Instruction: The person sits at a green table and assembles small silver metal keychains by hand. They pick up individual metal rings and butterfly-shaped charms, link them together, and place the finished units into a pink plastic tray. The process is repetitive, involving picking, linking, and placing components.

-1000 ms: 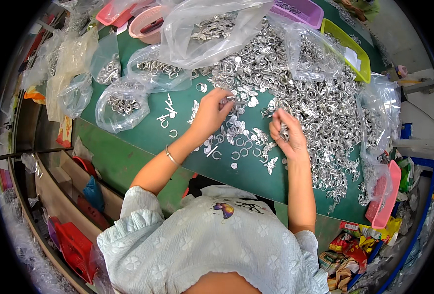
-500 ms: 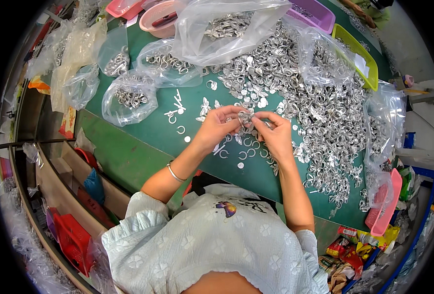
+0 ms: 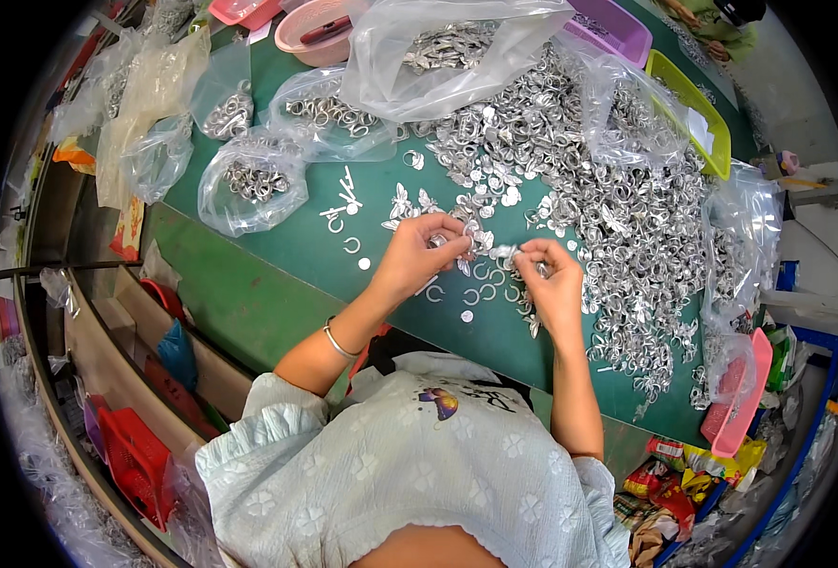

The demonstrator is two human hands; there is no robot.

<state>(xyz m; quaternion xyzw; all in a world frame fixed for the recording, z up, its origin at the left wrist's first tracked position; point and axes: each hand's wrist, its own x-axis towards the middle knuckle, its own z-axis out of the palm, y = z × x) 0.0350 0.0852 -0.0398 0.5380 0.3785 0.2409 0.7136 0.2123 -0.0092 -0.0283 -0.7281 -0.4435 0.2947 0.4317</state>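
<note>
My left hand [image 3: 423, 254] is closed round silver-coloured rings [image 3: 469, 230], one of them standing up at the fingertips. A little to the right, my right hand [image 3: 553, 288] pinches a small shiny silver piece [image 3: 504, 252], likely a ring, though blur hides its shape. Below the hands, several open C-shaped rings [image 3: 484, 292] and a flat round disc [image 3: 467, 316] lie on the green table [image 3: 362, 293]. Leaf- or wing-shaped silver pieces [image 3: 408, 204] rest just beyond my left hand. A large heap of silver rings and pieces [image 3: 618, 213] spreads to the right.
Clear plastic bags holding rings [image 3: 253, 185] stand at the left and far side. A pink basin [image 3: 312, 34], purple tray [image 3: 618, 33] and green tray [image 3: 708, 109] line the back. A pink basket [image 3: 743, 398] hangs by the right edge. Another person's hand [image 3: 717, 50] shows far right.
My hands were together over a silver piece; now they are apart. The right hand has moved right with a small piece, while the left has turned slightly and keeps rings.
</note>
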